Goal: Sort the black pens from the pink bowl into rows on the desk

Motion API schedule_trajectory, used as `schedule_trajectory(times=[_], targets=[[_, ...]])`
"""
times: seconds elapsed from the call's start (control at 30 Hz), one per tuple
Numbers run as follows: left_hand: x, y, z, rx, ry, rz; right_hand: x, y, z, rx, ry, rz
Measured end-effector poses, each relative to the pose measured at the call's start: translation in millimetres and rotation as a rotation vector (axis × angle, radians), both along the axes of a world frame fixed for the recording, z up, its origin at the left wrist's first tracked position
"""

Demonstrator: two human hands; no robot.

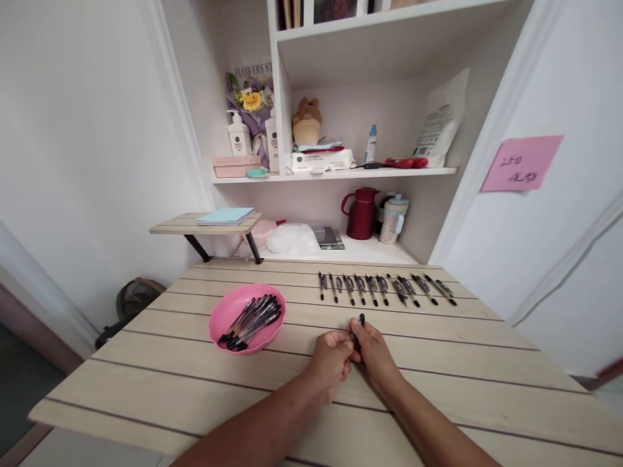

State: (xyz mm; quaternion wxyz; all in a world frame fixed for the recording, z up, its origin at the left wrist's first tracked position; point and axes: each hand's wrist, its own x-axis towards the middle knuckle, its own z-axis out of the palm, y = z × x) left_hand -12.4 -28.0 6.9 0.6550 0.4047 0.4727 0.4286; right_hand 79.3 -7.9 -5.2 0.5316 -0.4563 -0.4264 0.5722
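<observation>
My left hand (329,357) and my right hand (374,350) meet over the near middle of the table. Between them is a pen (361,319), its black end poking up past my right thumb and most of its length hidden by my fingers. Both hands are closed around it. To the left stands a pink bowl (217,312) with a wavy rim, holding a pile of clear-barrelled pens (253,321) with black ends. Beyond my hands, several black pens (374,290) lie side by side in a row, with short dark pieces among them.
The slatted wooden table (195,383) backs onto white shelves. A small raised stand (180,224) at the back left carries blue paper (225,216). Behind the table are a red jug (363,214) and a pale cup (393,220). A pink note (523,163) sticks to the right wall.
</observation>
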Motion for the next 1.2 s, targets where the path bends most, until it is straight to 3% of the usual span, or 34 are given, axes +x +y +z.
schedule_trajectory(times=[0.23, 0.5, 0.73, 0.93, 1.2], targets=[[3.9, 4.1, 2.0, 0.084, 0.026, -0.026, 2.5, 8.9, -1.2, -0.009, -0.025, -0.104], [0.9, -0.1, 4.6, 0.063, 0.046, -0.093, 4.5, 8.8, -3.4, -0.017, 0.02, -0.133], [-1.8, -3.2, -0.8, 0.047, 0.011, -0.129, 12.1, 11.7, -2.4, -0.082, 0.271, 0.002], [-9.5, -1.1, 3.3, 0.035, -0.009, -0.166, 34.1, 20.8, 6.0, -0.033, 0.466, -0.179], [-11.3, 3.2, 5.6, 0.06, 0.026, -0.087, 37.8, 16.5, 14.0, -0.042, 0.423, -0.014]])
